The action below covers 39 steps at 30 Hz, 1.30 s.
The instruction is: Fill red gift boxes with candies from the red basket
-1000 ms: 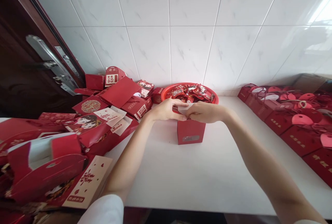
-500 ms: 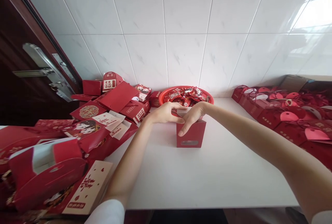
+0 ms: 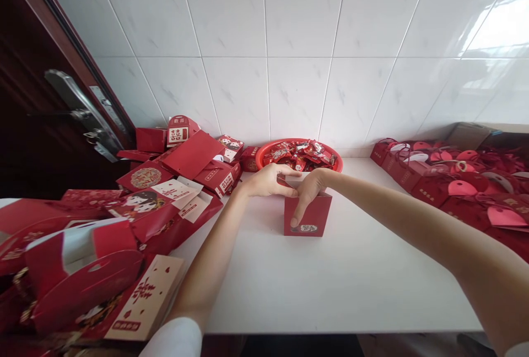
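Held the box (image 3: pixel 308 208) near its top left with the left hand (image 3: pixel 270 180), thumb toward the front and forefinger farther back. Reached over the box's open top with the right hand (image 3: pixel 312 186), laying the thumb down the front face beside the window (image 3: pixel 309 229); could not tell from the view whether closed on anything. Stood the box upright on the table (image 3: pixel 330 285), just in front of the red basin (image 3: pixel 339 165) of packets (image 3: pixel 300 154), between piled boxes (image 3: pixel 192 156) at left and bags (image 3: pixel 427 186) at right.
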Each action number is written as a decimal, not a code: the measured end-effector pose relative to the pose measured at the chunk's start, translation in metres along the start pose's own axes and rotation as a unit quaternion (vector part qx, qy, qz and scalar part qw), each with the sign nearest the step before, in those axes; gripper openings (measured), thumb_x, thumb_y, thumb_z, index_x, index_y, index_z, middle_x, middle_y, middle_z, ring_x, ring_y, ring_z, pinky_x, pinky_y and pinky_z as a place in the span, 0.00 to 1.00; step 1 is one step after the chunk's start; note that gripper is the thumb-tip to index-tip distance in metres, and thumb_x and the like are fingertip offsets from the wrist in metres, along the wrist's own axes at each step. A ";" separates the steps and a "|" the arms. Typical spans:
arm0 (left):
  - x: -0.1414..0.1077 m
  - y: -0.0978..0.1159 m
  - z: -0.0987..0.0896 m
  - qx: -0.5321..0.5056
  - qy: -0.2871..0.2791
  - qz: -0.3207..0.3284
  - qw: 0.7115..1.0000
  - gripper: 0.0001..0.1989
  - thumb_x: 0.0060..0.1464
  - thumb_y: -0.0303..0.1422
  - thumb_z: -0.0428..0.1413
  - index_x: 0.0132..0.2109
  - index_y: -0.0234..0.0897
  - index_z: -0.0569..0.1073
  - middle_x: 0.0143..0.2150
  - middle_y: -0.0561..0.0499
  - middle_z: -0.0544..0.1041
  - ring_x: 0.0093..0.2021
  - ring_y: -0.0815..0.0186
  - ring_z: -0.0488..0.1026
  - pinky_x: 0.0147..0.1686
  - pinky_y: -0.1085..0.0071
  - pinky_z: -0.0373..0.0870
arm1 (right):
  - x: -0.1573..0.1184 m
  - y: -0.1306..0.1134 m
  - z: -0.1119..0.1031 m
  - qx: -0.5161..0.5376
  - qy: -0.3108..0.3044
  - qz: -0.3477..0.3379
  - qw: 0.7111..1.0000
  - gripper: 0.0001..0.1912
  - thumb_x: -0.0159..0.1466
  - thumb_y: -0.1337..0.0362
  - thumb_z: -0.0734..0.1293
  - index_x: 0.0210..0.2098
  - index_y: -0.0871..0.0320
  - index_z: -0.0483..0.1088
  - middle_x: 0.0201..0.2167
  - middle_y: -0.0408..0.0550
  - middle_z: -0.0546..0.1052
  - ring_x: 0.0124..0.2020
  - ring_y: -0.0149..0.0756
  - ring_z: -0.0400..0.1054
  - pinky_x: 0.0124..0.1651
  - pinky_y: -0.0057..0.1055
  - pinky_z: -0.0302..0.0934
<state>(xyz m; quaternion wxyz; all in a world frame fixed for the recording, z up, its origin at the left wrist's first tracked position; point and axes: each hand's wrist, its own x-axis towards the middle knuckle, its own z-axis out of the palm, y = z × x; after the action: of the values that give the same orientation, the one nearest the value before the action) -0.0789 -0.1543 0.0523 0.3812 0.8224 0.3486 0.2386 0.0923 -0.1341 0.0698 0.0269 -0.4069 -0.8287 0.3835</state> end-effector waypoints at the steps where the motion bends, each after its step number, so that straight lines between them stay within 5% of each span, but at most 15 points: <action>1: 0.000 0.001 0.000 -0.004 -0.001 0.001 1.000 0.32 0.42 0.43 0.71 0.55 0.37 0.80 0.61 0.40 0.76 0.62 0.47 0.71 0.58 0.58 0.70 | -0.001 -0.001 0.000 0.017 -0.052 0.042 0.998 0.30 0.30 0.46 0.84 0.23 0.54 0.70 0.20 0.40 0.73 0.22 0.37 0.72 0.19 0.30 0.62; 4: 0.000 0.002 0.000 -0.012 -0.008 0.002 1.000 0.32 0.43 0.44 0.71 0.56 0.37 0.79 0.62 0.39 0.75 0.59 0.48 0.74 0.58 0.56 0.70 | -0.001 -0.002 -0.002 0.041 -0.231 0.167 0.958 0.33 0.30 0.47 0.85 0.28 0.56 0.72 0.25 0.42 0.76 0.27 0.39 0.74 0.21 0.30 0.64; 7: 0.000 0.001 0.000 -0.012 -0.010 0.006 1.000 0.33 0.43 0.44 0.71 0.56 0.37 0.79 0.62 0.39 0.74 0.59 0.49 0.73 0.59 0.56 0.69 | 0.001 -0.002 -0.003 0.015 -0.297 0.172 0.939 0.37 0.30 0.47 0.85 0.34 0.57 0.72 0.29 0.42 0.77 0.32 0.41 0.76 0.25 0.30 0.66; 13: 0.001 -0.001 0.000 -0.022 -0.009 0.001 1.000 0.33 0.41 0.45 0.71 0.54 0.37 0.80 0.62 0.41 0.75 0.60 0.48 0.72 0.59 0.57 0.69 | 0.001 -0.001 -0.001 -0.013 -0.292 0.184 0.939 0.43 0.34 0.46 0.84 0.44 0.57 0.72 0.34 0.44 0.78 0.37 0.45 0.77 0.34 0.35 0.71; 21: 0.000 -0.001 0.000 -0.018 -0.007 0.001 1.000 0.32 0.41 0.43 0.71 0.54 0.36 0.80 0.61 0.40 0.76 0.58 0.48 0.74 0.56 0.58 0.71 | 0.008 0.018 0.001 0.085 -0.191 0.168 0.963 0.49 0.31 0.43 0.83 0.49 0.56 0.72 0.38 0.48 0.79 0.40 0.47 0.78 0.39 0.39 0.74; 27: 0.001 0.000 0.000 0.004 -0.003 0.007 1.000 0.31 0.44 0.42 0.70 0.55 0.35 0.79 0.58 0.40 0.77 0.54 0.50 0.75 0.54 0.59 0.72 | 0.003 0.007 -0.002 0.090 -0.271 0.188 0.940 0.47 0.29 0.47 0.84 0.46 0.56 0.74 0.37 0.47 0.80 0.40 0.47 0.78 0.40 0.40 0.74; 33: 0.001 -0.001 0.000 0.002 -0.006 0.012 1.000 0.31 0.44 0.42 0.70 0.56 0.35 0.79 0.56 0.40 0.78 0.55 0.51 0.75 0.54 0.59 0.71 | -0.004 -0.001 0.000 0.122 -0.200 0.190 0.953 0.48 0.32 0.45 0.83 0.49 0.57 0.73 0.40 0.49 0.79 0.41 0.47 0.78 0.38 0.39 0.74; 39: 0.001 -0.001 0.000 -0.001 -0.008 0.008 1.000 0.32 0.44 0.42 0.70 0.56 0.35 0.79 0.56 0.40 0.78 0.56 0.51 0.75 0.55 0.59 0.70 | -0.007 -0.008 -0.001 0.038 -0.225 0.180 0.957 0.56 0.31 0.49 0.85 0.57 0.57 0.68 0.48 0.52 0.77 0.47 0.47 0.77 0.40 0.36 0.74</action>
<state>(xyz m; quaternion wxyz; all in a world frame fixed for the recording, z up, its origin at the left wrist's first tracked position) -0.0787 -0.1531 0.0512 0.3829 0.8265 0.3389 0.2355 0.0923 -0.1417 0.0773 -0.2139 -0.4513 -0.7111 0.4949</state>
